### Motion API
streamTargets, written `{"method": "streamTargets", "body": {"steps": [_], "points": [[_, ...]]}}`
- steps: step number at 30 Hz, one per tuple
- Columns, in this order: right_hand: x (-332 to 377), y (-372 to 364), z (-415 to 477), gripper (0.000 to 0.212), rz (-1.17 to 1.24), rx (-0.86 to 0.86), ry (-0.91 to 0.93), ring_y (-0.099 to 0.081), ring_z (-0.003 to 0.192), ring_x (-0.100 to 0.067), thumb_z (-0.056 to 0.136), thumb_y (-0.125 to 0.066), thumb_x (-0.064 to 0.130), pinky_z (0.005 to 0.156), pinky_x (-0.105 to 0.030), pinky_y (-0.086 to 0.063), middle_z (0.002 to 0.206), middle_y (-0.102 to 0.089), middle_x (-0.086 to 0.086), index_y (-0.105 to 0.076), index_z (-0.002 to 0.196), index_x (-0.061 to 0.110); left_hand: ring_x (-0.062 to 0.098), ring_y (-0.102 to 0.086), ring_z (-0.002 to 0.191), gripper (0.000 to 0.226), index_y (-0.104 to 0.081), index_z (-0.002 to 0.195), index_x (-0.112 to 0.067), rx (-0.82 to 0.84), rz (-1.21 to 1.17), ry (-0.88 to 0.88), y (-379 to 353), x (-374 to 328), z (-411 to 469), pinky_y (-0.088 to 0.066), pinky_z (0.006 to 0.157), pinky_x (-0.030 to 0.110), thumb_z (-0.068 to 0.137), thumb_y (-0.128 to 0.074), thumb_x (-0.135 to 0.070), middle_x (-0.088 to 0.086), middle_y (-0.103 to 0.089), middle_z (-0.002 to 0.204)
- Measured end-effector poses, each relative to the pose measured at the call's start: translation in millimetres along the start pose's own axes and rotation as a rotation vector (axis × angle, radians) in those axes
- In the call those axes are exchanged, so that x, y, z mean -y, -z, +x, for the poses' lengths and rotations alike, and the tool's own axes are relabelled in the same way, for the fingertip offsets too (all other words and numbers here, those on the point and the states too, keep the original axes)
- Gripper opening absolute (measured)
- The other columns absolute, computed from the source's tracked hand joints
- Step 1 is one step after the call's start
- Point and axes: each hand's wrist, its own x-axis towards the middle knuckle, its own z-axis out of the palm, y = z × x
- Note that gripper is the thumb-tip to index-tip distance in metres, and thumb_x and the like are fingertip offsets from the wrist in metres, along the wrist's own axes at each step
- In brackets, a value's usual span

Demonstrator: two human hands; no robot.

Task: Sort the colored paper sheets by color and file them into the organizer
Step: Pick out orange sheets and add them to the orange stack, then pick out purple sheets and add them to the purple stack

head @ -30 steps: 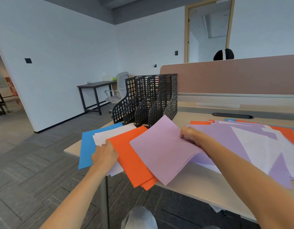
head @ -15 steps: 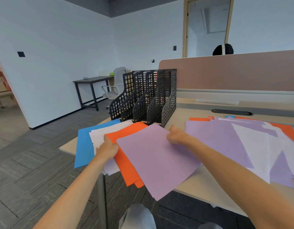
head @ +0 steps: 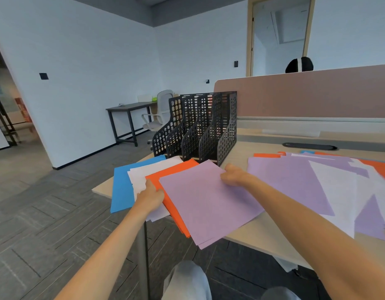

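Observation:
A fan of sorted sheets lies at the desk's left corner: blue, white, orange and, on top, purple. My left hand holds the fan at the left edge of the orange sheets, fingers hidden under the paper. My right hand grips the far right edge of the top purple sheet. The black mesh organizer with several slots stands just behind the fan. A loose spread of purple, white and orange sheets covers the desk to the right.
A pink divider panel runs behind the desk, with a cable slot below it. The desk edge is close to my knees. Beyond the desk's left corner there is open floor, and far off a dark table with a chair.
My right hand has carried the purple sheet left from the loose spread onto the fan held by my left hand. The left hand has barely shifted.

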Motion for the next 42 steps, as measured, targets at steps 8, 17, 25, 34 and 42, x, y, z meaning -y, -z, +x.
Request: {"method": "streamTargets", "body": {"steps": [8,17,25,34,42], "points": [[-42.2,26.7,-16.5,0.038,0.039,-0.218,-0.006,-0.046,0.126,-0.035,0.093,-0.046,0.020,0.104,-0.040,-0.041,0.133,-0.053,-0.017,-0.054,0.128,0.006,0.025,-0.044,0.126,0.045,-0.033,0.145,-0.011,0.044,0.134,-0.095,-18.1,-44.5,-11.6,-0.037,0.097,0.033,0.101,-0.036,-0.020,0.009,-0.044,0.145],[-146.9,60.1,-47.6,0.052,-0.121,-0.346,-0.457,-0.036,0.128,-0.035,0.091,-0.047,0.042,0.101,-0.045,-0.033,0.135,-0.041,-0.015,-0.041,0.135,0.015,0.022,-0.047,0.131,0.037,-0.054,0.135,-0.016,0.328,0.254,-0.501,-137.3,-150.1,4.1,-0.035,0.104,0.027,0.101,-0.041,-0.021,0.002,-0.052,0.143],[-195.9,86.8,-46.7,0.057,0.399,-0.492,-0.338,-0.053,0.118,-0.029,0.085,-0.065,0.024,0.097,-0.038,-0.047,0.137,-0.046,-0.012,-0.044,0.137,0.016,0.027,-0.047,0.129,0.040,-0.048,0.138,-0.026,0.511,0.469,-0.739,-221.9,-196.8,18.9,-0.037,0.106,0.036,0.101,-0.040,-0.037,0.000,-0.050,0.144],[-278.9,116.9,-70.9,0.077,-0.125,-0.414,-0.626,-0.035,0.133,-0.038,0.089,-0.041,0.067,0.108,-0.048,-0.031,0.144,-0.040,-0.018,-0.034,0.142,0.012,0.019,-0.023,0.146,0.053,-0.031,0.151,-0.018,0.444,0.450,-0.765,-265.9,-229.1,25.3,-0.017,0.120,0.034,0.103,-0.033,-0.041,0.000,-0.026,0.159],[-282.2,116.6,-70.4,0.074,0.016,-0.680,-0.401,-0.052,0.118,-0.028,0.086,-0.068,0.040,0.086,-0.036,-0.045,0.132,-0.054,-0.007,-0.028,0.144,0.019,0.015,-0.007,0.150,0.058,-0.017,0.155,-0.023,0.413,0.515,-0.804,-282.9,-224.5,21.1,-0.006,0.120,0.035,0.103,-0.024,-0.047,-0.003,-0.009,0.163]]}}
